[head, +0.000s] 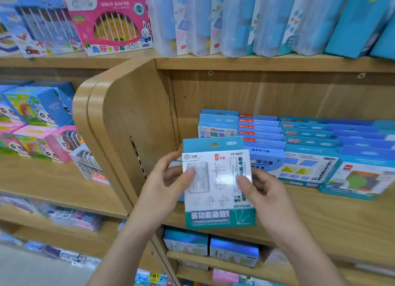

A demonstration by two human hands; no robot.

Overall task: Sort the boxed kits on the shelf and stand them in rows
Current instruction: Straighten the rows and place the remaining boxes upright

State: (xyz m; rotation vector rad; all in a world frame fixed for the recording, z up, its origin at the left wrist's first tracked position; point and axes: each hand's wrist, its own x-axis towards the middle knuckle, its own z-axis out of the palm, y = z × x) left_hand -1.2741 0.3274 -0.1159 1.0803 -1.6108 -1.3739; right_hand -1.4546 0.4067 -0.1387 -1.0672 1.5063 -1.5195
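Both hands hold a flat white-and-teal boxed kit [215, 191], marked CY-3607, upright in front of the wooden shelf [320, 213]. My left hand [166, 185] grips its left edge, thumb on the front. My right hand [263, 191] grips the right edge the same way. Behind the kit, more blue boxed kits [299, 149] stand in several rows on the shelf, leaning back. The row at the far left [218, 125] is short, and the shelf board in front of it is hidden by the held kit.
A curved wooden side panel [128, 123] bounds the shelf on the left. Pink and blue toy boxes [36, 123] fill the neighbouring bay. Tall blue packs [267, 18] stand on the shelf above, and small boxes [209, 247] sit on the shelf below.
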